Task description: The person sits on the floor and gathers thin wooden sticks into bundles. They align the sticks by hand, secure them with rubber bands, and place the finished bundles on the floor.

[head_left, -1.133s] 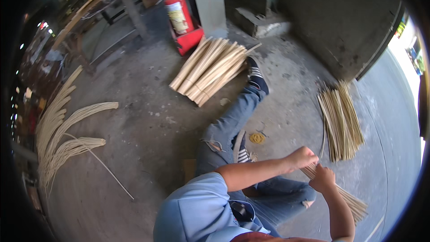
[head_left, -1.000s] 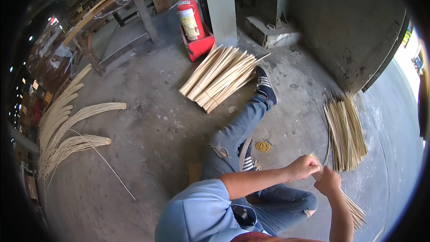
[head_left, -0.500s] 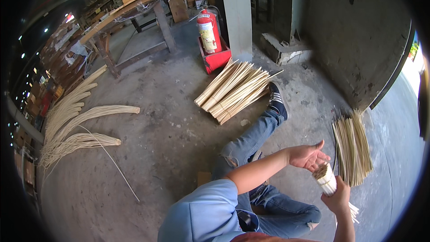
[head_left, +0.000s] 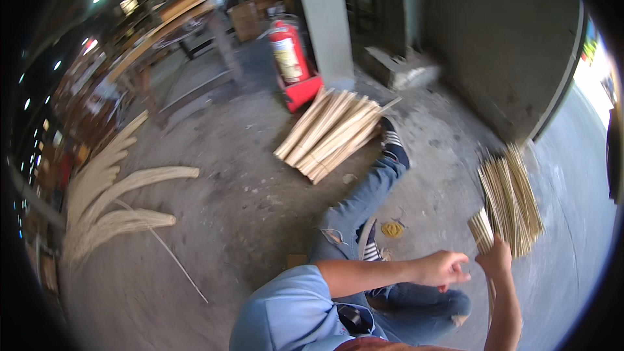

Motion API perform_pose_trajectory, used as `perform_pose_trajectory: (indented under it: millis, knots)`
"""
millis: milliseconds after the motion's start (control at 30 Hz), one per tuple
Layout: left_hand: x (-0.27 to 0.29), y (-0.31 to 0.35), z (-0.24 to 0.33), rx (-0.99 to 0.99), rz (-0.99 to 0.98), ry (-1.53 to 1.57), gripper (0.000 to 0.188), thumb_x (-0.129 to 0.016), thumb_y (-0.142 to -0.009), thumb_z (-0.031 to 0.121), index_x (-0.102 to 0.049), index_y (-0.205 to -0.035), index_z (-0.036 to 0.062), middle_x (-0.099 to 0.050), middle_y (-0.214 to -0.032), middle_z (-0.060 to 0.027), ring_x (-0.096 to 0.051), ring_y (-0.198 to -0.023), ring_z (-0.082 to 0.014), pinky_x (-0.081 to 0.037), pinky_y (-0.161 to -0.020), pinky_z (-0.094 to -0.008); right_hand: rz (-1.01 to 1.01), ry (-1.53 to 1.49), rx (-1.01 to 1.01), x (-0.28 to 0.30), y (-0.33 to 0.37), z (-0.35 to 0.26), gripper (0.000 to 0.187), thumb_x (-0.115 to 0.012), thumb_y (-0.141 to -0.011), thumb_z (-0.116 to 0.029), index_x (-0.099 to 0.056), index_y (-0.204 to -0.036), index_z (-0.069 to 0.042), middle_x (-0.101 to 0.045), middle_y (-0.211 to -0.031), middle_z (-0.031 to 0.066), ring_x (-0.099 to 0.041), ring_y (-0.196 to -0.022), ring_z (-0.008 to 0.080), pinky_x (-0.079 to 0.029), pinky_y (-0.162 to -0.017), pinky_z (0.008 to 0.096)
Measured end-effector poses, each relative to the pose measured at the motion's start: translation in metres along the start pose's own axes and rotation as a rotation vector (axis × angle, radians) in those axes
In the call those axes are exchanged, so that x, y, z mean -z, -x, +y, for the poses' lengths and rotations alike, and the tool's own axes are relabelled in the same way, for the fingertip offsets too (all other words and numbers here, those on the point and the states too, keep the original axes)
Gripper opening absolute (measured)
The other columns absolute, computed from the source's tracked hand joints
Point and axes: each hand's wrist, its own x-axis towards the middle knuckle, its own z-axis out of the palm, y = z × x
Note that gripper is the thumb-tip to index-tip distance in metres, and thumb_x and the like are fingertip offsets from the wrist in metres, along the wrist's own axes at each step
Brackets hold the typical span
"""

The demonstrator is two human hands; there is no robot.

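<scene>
My right hand (head_left: pixel 495 257) is closed round a bundle of pale sticks (head_left: pixel 481 229). The bundle's upper end leans up and to the left out of the fist, and thin lengths trail down beside my forearm. To the left of it, my left hand (head_left: pixel 445 270) is apart from the bundle, with loosely bent, parted fingers and nothing visible in them. Just beyond the right hand, a row of similar thin sticks (head_left: pixel 513 198) lies on the floor. A small yellow heap (head_left: pixel 392 229), perhaps rubber bands, lies near my shoe.
Several tied stick bundles (head_left: pixel 331 131) lie beyond my outstretched leg (head_left: pixel 364 195), beside a red fire extinguisher (head_left: pixel 289 52) in its red stand. Long pale strands (head_left: pixel 130 192) spread at the left. A workbench (head_left: pixel 172 26) stands far left; a grey panel (head_left: pixel 500 45) stands far right.
My left hand has drawn down and away from the bundle's end. The right hand has raised the bundle slightly toward the floor sticks. The view has shifted, and the yellow heap now shows.
</scene>
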Motion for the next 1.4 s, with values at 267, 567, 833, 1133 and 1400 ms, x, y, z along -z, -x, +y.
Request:
perform_pose_trajectory:
  millis: [267, 567, 833, 1133, 1400]
  knots:
    - [0.023, 0.012, -0.007, -0.346, 0.122, -0.380, 0.017, -0.065, -0.095, 0.005, -0.062, -0.079, 0.0004, -0.068, -0.107, -0.0144, -0.067, -0.095, -0.0194, -0.054, -0.087, -0.0354, -0.190, 0.077, -0.049, 0.029, 0.001, -0.018, 0.037, -0.073, -0.070, -0.022, -0.063, -0.103, -0.008, -0.072, -0.088, 0.0177, -0.072, -0.087, 0.0387, -0.057, -0.077, 0.0492]
    - [0.028, 0.023, 0.021, -0.420, 0.265, -0.512, 0.014, -0.065, -0.093, 0.010, -0.073, -0.089, -0.0013, -0.064, -0.074, -0.0078, -0.055, -0.058, -0.0125, -0.051, -0.069, -0.0302, -0.101, -0.095, -0.075, 0.052, 0.026, -0.009, 0.044, -0.078, -0.070, -0.024, -0.064, -0.109, -0.009, -0.073, -0.091, 0.0145, -0.072, -0.089, 0.0340, -0.058, -0.080, 0.0457]
    - [0.039, 0.004, 0.011, -0.377, 0.389, 0.657, 0.055, -0.049, -0.108, 0.028, -0.034, -0.158, 0.0092, -0.057, -0.081, -0.0042, -0.034, -0.054, -0.0077, -0.042, -0.070, -0.0286, 0.181, -0.317, 0.007, 0.059, 0.026, 0.006, 0.042, -0.077, -0.072, -0.019, -0.062, -0.109, -0.007, -0.073, -0.091, 0.0152, -0.071, -0.086, 0.0349, -0.056, -0.077, 0.0444]
    - [0.037, -0.035, 0.012, -0.427, -0.261, 1.319, 0.111, -0.058, -0.084, 0.082, 0.008, -0.164, 0.0428, 0.001, -0.170, -0.0297, -0.051, -0.094, -0.0242, -0.048, -0.073, -0.0324, 0.402, -0.372, 0.560, 0.064, 0.030, -0.001, 0.050, -0.085, -0.065, -0.014, -0.061, -0.109, -0.005, -0.071, -0.092, 0.0122, -0.071, -0.083, 0.0341, -0.057, -0.073, 0.0396]
    - [0.074, -0.042, 0.018, -0.275, -0.439, 0.849, 0.125, -0.050, -0.067, 0.098, 0.017, -0.160, 0.0494, -0.015, -0.165, -0.0333, -0.069, -0.093, -0.0340, -0.055, -0.065, -0.0377, 0.224, -0.049, 0.615, 0.042, 0.029, -0.001, 0.043, -0.084, -0.070, -0.022, -0.062, -0.104, -0.010, -0.067, -0.087, 0.0066, -0.070, -0.079, 0.0290, -0.056, -0.066, 0.0411]
